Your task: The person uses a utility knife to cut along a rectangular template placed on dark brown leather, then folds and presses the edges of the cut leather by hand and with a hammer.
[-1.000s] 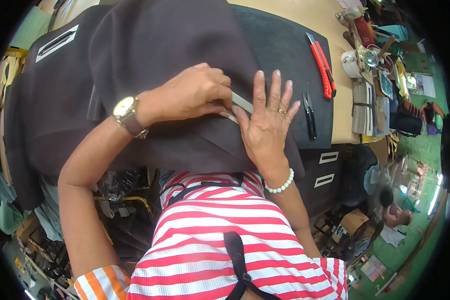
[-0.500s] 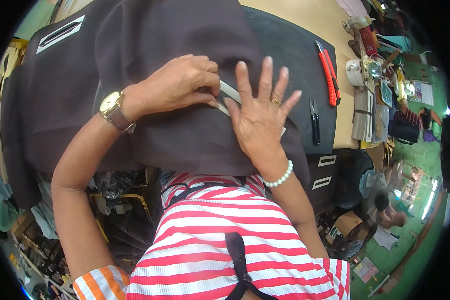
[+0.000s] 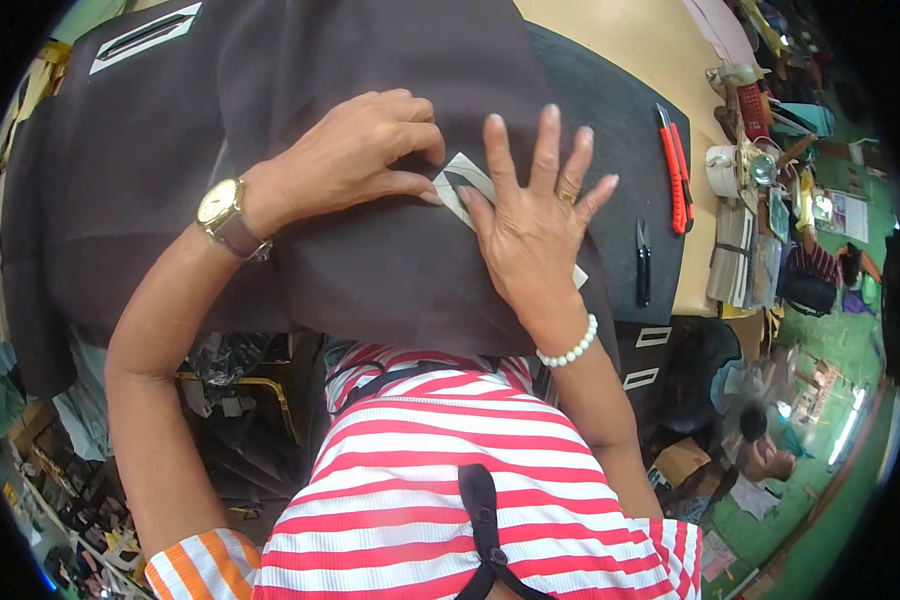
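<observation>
Dark brown cloth [image 3: 370,270] lies in front of me, with a white-edged slit patch [image 3: 462,170] on it, dark along its middle. My right hand [image 3: 535,230] rests flat over this patch, fingers spread, covering most of it; a white corner shows by the wrist. At the patch's far left end is my left hand [image 3: 380,150]. Its fingers are curled and its thumb stands apart from them, the thumb tip at the patch's edge. I see nothing held between them.
Right of the cloth, a red box cutter [image 3: 675,170] and small black-handled snips [image 3: 643,265] lie on a black mat [image 3: 610,130]. Another white-edged slit [image 3: 145,38] is at the far left. Stacked bundles [image 3: 733,255] stand at the table's right edge. Other people are farther right.
My left thumb and fingers have parted from their pinch at the patch. Its white end now shows wider and flatter. The view has shifted slightly; my right hand stays spread on the cloth.
</observation>
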`<act>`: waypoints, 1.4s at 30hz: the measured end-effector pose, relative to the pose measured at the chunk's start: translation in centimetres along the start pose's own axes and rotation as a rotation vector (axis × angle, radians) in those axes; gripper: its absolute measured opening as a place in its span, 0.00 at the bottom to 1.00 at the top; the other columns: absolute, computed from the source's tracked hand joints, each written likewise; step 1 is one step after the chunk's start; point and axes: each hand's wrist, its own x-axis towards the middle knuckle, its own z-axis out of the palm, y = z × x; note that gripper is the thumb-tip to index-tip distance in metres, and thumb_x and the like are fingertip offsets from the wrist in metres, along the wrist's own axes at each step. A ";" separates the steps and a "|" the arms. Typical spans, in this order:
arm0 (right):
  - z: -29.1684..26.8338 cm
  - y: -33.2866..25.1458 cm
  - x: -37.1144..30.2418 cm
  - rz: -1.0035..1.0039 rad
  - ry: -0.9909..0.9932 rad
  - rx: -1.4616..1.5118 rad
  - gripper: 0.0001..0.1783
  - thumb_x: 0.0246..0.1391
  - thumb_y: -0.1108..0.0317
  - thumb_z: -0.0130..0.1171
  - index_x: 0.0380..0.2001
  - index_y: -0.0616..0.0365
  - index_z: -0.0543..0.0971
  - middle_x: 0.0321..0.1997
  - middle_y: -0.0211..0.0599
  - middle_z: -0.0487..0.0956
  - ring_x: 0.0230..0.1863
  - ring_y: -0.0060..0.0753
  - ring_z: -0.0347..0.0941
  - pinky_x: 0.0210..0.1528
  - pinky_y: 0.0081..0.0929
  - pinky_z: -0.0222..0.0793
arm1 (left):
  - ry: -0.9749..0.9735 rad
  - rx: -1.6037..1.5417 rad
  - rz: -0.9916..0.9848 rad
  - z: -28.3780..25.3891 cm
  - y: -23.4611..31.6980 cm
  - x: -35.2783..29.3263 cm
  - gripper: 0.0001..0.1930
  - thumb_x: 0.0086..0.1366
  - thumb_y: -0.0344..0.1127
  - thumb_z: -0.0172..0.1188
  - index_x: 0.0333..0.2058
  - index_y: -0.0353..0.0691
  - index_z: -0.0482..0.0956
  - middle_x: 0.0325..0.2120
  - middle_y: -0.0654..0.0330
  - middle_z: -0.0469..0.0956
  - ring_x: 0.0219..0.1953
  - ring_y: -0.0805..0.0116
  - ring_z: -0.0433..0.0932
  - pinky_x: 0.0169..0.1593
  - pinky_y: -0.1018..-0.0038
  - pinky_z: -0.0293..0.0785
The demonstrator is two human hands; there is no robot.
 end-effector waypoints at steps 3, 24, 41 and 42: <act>0.5 -0.4 0.7 -0.082 0.037 -0.066 0.38 0.51 0.48 0.58 0.65 0.32 0.59 0.72 0.47 0.47 0.72 0.63 0.32 0.62 0.69 0.12 | 0.014 0.003 0.001 0.1 0.1 -0.2 0.15 0.51 0.42 0.67 0.33 0.39 0.76 0.31 0.60 0.72 0.36 0.60 0.71 0.41 0.67 0.67; -0.3 -1.7 19.9 -0.727 -0.428 0.273 0.24 0.45 0.55 0.63 0.42 0.60 0.76 0.43 0.44 0.78 0.46 0.45 0.74 0.49 0.36 0.68 | 0.328 0.407 -0.462 6.6 9.1 -3.0 0.25 0.56 0.43 0.63 0.49 0.35 0.73 0.53 0.51 0.70 0.59 0.55 0.66 0.58 0.58 0.63; -1.9 16.1 22.1 0.069 0.083 0.406 0.21 0.56 0.57 0.51 0.38 0.68 0.76 0.40 0.59 0.78 0.45 0.56 0.74 0.48 0.40 0.67 | 0.994 -0.676 -0.773 4.1 10.2 -3.7 0.50 0.51 0.31 0.70 0.66 0.38 0.43 0.63 0.42 0.51 0.61 0.51 0.61 0.61 0.60 0.61; -2.1 17.9 20.9 0.089 0.092 0.399 0.21 0.56 0.57 0.51 0.38 0.68 0.76 0.40 0.59 0.78 0.45 0.56 0.74 0.48 0.40 0.67 | 0.943 -0.634 -0.784 3.8 10.4 -3.7 0.50 0.51 0.29 0.69 0.66 0.38 0.43 0.62 0.42 0.53 0.59 0.53 0.64 0.58 0.63 0.65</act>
